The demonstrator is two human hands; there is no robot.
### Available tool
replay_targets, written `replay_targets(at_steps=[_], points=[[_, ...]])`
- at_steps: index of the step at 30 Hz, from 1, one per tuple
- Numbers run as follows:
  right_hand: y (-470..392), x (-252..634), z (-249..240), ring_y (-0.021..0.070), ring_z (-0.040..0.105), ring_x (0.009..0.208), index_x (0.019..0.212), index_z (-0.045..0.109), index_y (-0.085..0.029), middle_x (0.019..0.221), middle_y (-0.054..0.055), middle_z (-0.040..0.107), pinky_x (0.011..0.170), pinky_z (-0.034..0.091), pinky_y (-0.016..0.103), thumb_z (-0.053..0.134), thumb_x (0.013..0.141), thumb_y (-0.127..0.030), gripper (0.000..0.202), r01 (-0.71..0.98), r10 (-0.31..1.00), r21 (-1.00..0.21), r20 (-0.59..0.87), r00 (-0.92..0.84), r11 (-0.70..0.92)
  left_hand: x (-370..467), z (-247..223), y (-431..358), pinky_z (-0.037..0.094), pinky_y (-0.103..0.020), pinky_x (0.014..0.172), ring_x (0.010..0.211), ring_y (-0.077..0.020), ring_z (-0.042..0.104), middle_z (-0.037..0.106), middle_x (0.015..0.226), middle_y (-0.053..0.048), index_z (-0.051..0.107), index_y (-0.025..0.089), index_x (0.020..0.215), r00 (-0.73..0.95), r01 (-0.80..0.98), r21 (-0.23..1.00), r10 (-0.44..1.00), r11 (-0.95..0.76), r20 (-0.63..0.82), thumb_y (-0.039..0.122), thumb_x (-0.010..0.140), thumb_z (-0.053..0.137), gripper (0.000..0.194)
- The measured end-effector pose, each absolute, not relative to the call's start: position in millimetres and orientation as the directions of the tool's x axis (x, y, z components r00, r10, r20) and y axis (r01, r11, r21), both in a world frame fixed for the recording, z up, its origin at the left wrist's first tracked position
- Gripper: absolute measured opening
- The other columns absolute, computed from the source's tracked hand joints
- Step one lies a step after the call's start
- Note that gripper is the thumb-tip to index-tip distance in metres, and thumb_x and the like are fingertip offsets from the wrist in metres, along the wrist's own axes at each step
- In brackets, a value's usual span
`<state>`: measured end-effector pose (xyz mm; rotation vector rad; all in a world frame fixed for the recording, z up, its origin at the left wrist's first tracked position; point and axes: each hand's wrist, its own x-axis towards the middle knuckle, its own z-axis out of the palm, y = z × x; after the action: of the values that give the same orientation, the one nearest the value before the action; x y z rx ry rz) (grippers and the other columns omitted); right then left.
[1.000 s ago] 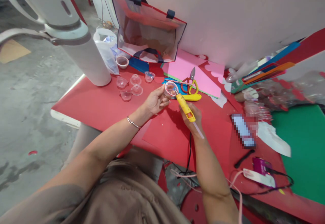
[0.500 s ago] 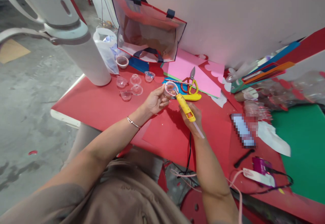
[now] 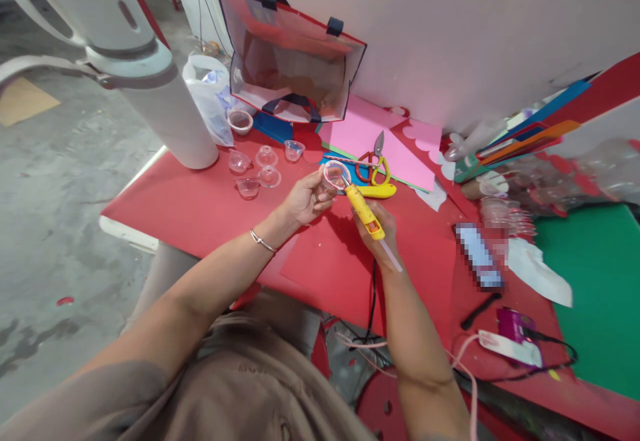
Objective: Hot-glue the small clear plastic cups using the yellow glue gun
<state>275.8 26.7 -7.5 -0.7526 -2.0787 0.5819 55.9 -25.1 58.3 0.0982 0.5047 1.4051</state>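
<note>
Between the fingers and thumb of my left hand (image 3: 311, 199) is a small clear plastic cup (image 3: 336, 175), its round mouth turned up toward me. My right hand (image 3: 377, 224) is wrapped round a yellow glue gun (image 3: 365, 210), with a glue stick poking from its back end. The gun's nozzle meets the cup's rim on the right side; whether it touches cannot be made out. Several more clear cups (image 3: 270, 175) lie on the red tabletop (image 3: 200, 211) left of my hands. Just beyond the gun lie scissors (image 3: 381, 167) with red and yellow handles and a yellow cutter (image 3: 377, 191).
A tall white flask (image 3: 170, 107) stands at the table's left end. Behind are an open bag (image 3: 295, 67) and pink paper sheets (image 3: 370, 141). To the right lie a phone (image 3: 479, 256), stacked clear cups (image 3: 505, 216), and a purple box (image 3: 516, 327) with cords. The gun's black cord (image 3: 374, 294) hangs over the front edge.
Almost nothing differs. The cup and the glue gun have shifted very slightly left, both still held the same way.
</note>
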Motion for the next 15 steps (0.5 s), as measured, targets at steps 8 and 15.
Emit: replay_targets(at_steps=[8,15], points=[[26.1,275.2,-5.6,0.0211,0.063,0.073,0.094,0.068,-0.026,0.080,0.000,0.065,0.072,0.051,0.037,0.065,0.098,-0.026,0.005,0.313,0.693,-0.632,0.541,-0.478,0.709,56.0,59.5,-25.9,0.023,-0.013,0.033,0.038,-0.0048,0.037,0.053,0.063,0.000,0.070,0.009,0.101,0.077,-0.919,0.351,0.954,0.180,-0.289,0.024,0.110,0.036,0.038],[23.9,273.8,0.0,0.0217,0.065,0.074,0.096,0.069,-0.027,0.082,0.001,0.068,0.072,0.053,0.039,0.064,0.099,-0.028,0.006,0.318,0.674,-0.605,0.557,-0.485,0.730,55.4,56.5,-25.1,0.022,-0.013,0.033,0.038,-0.0051,0.036,0.049,0.060,0.001,0.072,0.010,0.101,0.091,-0.915,0.351,0.948,0.201,-0.305,0.027,0.109,0.043,0.034]])
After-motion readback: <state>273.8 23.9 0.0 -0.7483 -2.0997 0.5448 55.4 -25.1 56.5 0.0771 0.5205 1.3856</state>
